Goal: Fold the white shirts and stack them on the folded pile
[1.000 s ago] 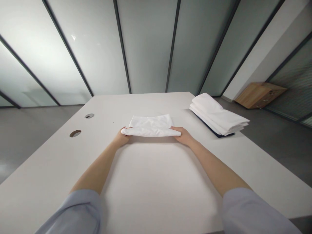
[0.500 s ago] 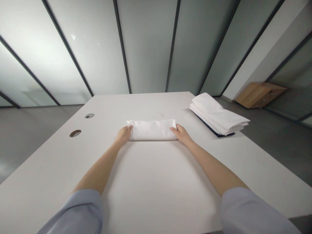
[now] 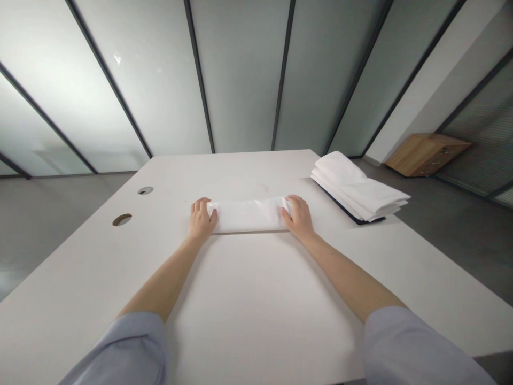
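A folded white cloth [image 3: 248, 215] lies as a flat, wide strip across the table in front of me, its surface slightly shiny and creased. My left hand [image 3: 200, 219] is curved around its left end, thumb at the front and fingers reaching to the far corner. Around the right end, my right hand [image 3: 298, 215] is bent the same way, with the thumb resting on the cloth. Both ends of the strip are partly hidden by my fingers.
On the right of the white table [image 3: 256, 299] sits a stack of folded white cloth [image 3: 358, 187] with a dark flat piece [image 3: 352, 216] under it. Two round holes [image 3: 122, 220] are cut in the tabletop at left. A wooden cabinet [image 3: 427, 155] stands beyond, by frosted panels.
Both hands have shifted from pinching the cloth's side edges to curving around its ends, fingers now up at the far corners. The cloth has stayed in nearly the same place.
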`<action>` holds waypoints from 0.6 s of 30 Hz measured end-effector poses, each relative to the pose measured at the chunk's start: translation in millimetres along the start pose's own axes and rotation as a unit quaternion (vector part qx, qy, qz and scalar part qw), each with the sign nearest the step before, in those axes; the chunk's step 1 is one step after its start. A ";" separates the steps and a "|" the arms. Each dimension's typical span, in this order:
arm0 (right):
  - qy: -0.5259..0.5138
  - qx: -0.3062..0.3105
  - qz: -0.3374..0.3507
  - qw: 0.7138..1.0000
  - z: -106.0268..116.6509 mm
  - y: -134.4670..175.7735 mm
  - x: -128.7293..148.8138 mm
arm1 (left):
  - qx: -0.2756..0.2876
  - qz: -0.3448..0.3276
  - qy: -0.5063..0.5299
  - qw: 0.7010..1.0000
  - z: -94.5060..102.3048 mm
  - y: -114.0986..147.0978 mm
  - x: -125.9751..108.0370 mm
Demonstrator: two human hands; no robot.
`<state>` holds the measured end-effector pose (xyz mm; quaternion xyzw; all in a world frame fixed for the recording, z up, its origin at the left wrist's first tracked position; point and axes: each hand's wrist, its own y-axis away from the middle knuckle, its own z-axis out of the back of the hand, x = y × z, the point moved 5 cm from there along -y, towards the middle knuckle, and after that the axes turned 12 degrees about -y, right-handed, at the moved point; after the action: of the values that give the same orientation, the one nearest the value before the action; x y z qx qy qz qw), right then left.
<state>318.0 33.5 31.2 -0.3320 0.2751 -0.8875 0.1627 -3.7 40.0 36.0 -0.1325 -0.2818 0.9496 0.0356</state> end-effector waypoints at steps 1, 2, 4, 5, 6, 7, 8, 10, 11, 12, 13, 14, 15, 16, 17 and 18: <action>0.014 0.031 0.034 0.999 -2.1 0.4 7.2 | 0.000 -0.039 -0.004 0.999 2.3 1.5 -6.7; 0.028 0.070 0.057 0.996 -5.8 1.2 12.6 | 0.016 -0.078 -0.009 0.997 2.3 3.4 -13.5; 0.055 0.149 0.066 0.985 -15.7 3.2 17.1 | 0.079 -0.134 -0.021 0.988 -4.3 8.0 -24.2; 0.066 0.180 0.056 0.980 -20.6 4.3 16.6 | 0.116 -0.147 -0.027 0.982 -9.7 10.4 -27.1; 0.075 0.203 0.043 0.975 -24.8 5.1 15.2 | 0.151 -0.151 -0.030 0.977 -15.3 12.4 -28.3; 0.082 0.219 0.028 0.972 -28.3 5.7 13.4 | 0.177 -0.146 -0.031 0.973 -20.6 13.9 -28.2; 0.088 0.230 0.014 0.969 -30.9 5.9 11.8 | 0.196 -0.138 -0.031 0.970 -24.9 14.7 -27.1; 0.101 0.242 -0.007 0.965 -33.7 5.0 10.9 | 0.216 -0.119 -0.030 0.969 -31.3 14.8 -24.2; 0.109 0.247 -0.015 0.963 -34.3 3.6 11.8 | 0.222 -0.107 -0.031 0.969 -33.5 14.4 -22.5; 0.117 0.251 -0.021 0.961 -34.3 1.4 13.5 | 0.227 -0.092 -0.033 0.969 -35.5 13.8 -20.5; 0.124 0.255 -0.025 0.959 -34.0 -1.7 16.1 | 0.230 -0.077 -0.036 0.969 -37.2 13.1 -18.3; 0.129 0.260 -0.026 0.957 -33.8 -5.6 19.2 | 0.231 -0.062 -0.038 0.970 -38.8 12.3 -15.8; 0.133 0.265 -0.027 0.955 -33.5 -10.3 22.5 | 0.229 -0.047 -0.040 0.972 -40.1 11.4 -12.7; 0.138 0.270 -0.030 0.952 -33.4 -15.5 25.6 | 0.221 -0.034 -0.039 0.974 -41.1 10.3 -9.0; 0.143 0.275 -0.035 0.950 -33.5 -21.1 28.2 | 0.211 -0.019 -0.035 0.977 -41.8 8.9 -4.5; 0.149 0.278 -0.044 0.948 -33.7 -26.6 30.2 | 0.197 -0.002 -0.027 0.980 -42.1 7.2 1.1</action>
<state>270.4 53.3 41.0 -0.1496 0.0239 -0.9743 0.1666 6.7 56.2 -2.1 -0.0968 -0.0908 0.9896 0.0557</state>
